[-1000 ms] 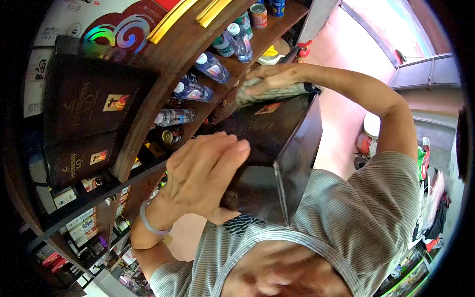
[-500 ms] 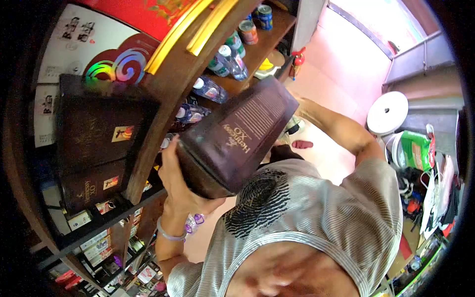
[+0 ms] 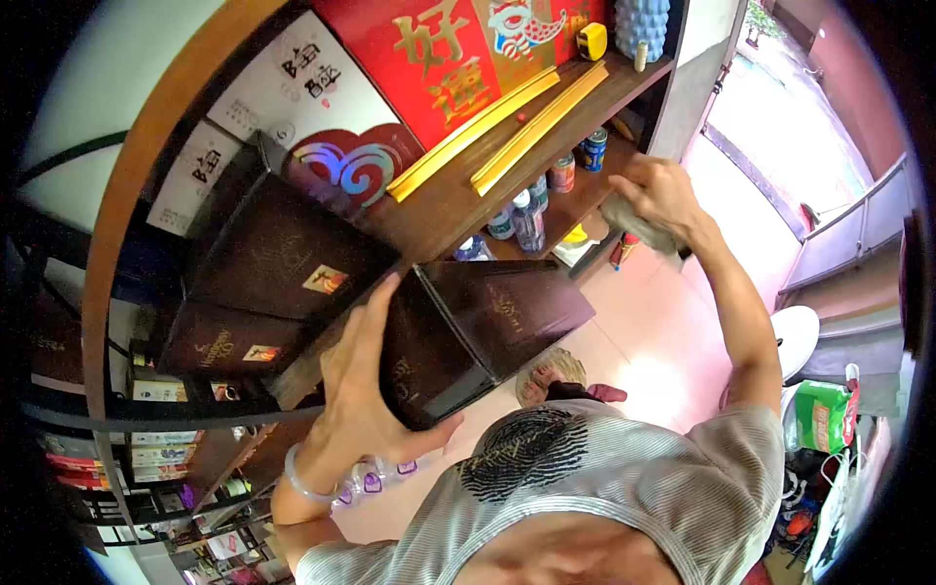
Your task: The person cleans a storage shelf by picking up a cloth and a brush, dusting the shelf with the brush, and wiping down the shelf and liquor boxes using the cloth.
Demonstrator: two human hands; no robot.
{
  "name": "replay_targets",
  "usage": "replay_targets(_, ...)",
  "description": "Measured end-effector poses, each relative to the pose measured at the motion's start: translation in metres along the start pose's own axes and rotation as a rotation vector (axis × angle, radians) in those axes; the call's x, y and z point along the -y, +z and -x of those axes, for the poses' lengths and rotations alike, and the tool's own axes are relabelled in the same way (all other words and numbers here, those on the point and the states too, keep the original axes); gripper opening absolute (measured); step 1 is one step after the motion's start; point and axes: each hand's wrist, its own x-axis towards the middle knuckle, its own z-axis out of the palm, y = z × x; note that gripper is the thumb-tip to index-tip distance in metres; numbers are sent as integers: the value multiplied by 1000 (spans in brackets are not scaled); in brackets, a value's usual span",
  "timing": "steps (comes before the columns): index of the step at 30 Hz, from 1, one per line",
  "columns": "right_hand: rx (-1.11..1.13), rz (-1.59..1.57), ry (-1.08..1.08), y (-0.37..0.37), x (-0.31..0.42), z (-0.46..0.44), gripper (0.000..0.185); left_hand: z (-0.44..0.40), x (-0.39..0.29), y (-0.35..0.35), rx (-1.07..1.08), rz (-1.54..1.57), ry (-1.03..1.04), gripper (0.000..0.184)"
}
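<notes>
A dark brown Hennessy XO box point(image 3: 522, 310) is tilted in the air in front of my chest. My left hand point(image 3: 361, 375) grips it at its near end, thumb and fingers stretched along opposite edges. My right hand point(image 3: 658, 195) is up to the right, apart from the box, with its fingers closed on a greyish cloth point(image 3: 639, 224). Left of the held box, two more dark boxes point(image 3: 292, 258) of the same brand stand side by side on the shelf.
Along the wooden shelf point(image 3: 448, 219) lie two gold strips point(image 3: 536, 127), before a red box point(image 3: 439, 58) and white boxes point(image 3: 292, 73). Bottles point(image 3: 527, 224) and cans point(image 3: 593, 151) stand on the lower shelf. A yellow tape measure point(image 3: 592, 41) sits above.
My right hand has come out from behind the box and moved up and away, and the cloth now shows. The box has turned in my left hand. The view has shifted.
</notes>
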Motion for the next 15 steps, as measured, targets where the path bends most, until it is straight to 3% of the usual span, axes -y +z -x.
replay_targets(4, -49, 380, -86, 8, 3, -54, 32, 1, -15, -16, 123, -61, -180, 111)
replay_targets(7, 36, 551, -24, 10, 13, -93, 31, 1, -14, -16, 122, -66, -164, 112)
replay_targets(10, 60, 668, -203, 15, 17, -118, 28, -2, -12, -14, 116, -74, -103, 112)
replay_targets(11, 179, 731, -263, 20, 9, -133, 38, -2, -11, -13, 108, -78, -73, 112)
replay_targets(15, 93, 808, -467, 22, -1, -141, 18, 2, -7, -9, 123, -59, -111, 112)
